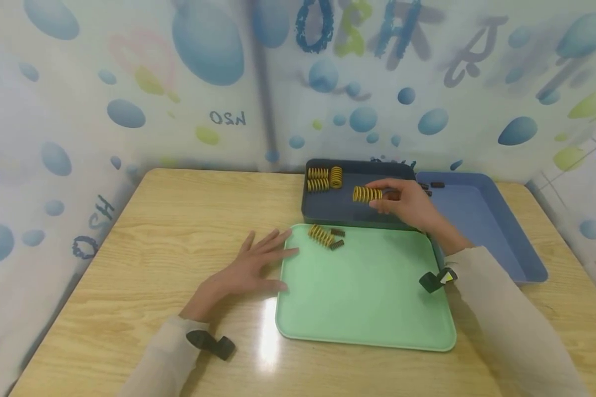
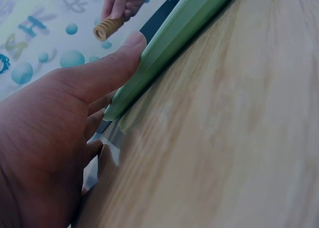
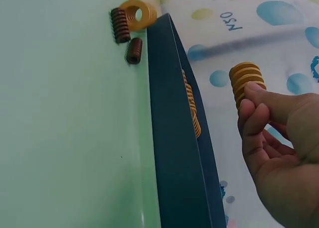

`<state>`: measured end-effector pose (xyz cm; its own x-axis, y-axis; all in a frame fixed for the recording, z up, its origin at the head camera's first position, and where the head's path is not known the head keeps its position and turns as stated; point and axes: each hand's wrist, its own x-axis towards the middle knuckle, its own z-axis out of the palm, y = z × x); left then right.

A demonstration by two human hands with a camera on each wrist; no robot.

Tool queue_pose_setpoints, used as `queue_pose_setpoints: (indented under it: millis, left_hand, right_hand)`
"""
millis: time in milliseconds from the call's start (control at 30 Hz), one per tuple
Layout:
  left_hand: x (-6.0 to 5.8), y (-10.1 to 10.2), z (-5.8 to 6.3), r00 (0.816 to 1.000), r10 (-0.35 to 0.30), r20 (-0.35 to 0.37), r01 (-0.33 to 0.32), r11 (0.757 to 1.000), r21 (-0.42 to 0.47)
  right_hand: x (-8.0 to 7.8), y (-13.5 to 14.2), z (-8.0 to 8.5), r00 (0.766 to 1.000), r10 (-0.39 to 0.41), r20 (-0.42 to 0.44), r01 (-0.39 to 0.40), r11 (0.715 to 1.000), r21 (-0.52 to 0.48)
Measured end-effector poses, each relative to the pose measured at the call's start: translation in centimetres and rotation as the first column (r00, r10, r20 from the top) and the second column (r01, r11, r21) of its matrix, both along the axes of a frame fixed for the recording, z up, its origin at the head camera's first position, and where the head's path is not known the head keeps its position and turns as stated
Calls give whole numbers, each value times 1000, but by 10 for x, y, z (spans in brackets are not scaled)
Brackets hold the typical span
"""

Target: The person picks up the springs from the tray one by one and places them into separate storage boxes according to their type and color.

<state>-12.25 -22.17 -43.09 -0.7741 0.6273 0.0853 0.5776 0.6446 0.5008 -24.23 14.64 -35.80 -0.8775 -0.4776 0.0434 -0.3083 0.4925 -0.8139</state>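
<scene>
A yellow coil spring (image 1: 366,194) is pinched between the thumb and fingers of my right hand (image 1: 402,201), held above the dark tray (image 1: 362,218). In the right wrist view the same spring (image 3: 245,81) stands out past the fingertips. Inside the dark tray, at its left end, lie several yellow springs (image 1: 318,185). My left hand (image 1: 250,267) rests with spread fingers at the left edge of the green tray (image 1: 367,298). On that tray's far left corner lie a yellow spring (image 1: 321,236) and two small dark brown springs (image 1: 337,244).
A blue tray (image 1: 482,231) stands at the right, partly behind the right forearm, with small dark springs (image 1: 437,184) near its far left corner. All the trays are on a wooden table (image 1: 189,220). A patterned wall covering (image 1: 278,82) rises behind the table's far edge.
</scene>
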Motion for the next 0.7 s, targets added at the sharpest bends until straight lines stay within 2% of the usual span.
queue_pose_setpoints:
  millis: [200, 267, 433, 700]
  left_hand:
    - [0, 0, -1, 1000, 7, 7, -7, 1000, -1]
    - [0, 0, -2, 1000, 6, 7, -6, 1000, 2]
    - [0, -1, -2, 1000, -1, -8, 1, 1000, 7]
    - [-1, 0, -1, 1000, 2, 0, -2, 1000, 6]
  right_hand:
    - [-9, -8, 8, 998, -45, 32, 45, 999, 2]
    - [-15, -8, 6, 997, -61, 52, 60, 998, 18]
    - [-39, -5, -13, 995, -72, 65, 69, 996, 51]
    - [-58, -12, -23, 992, -92, 82, 85, 993, 86]
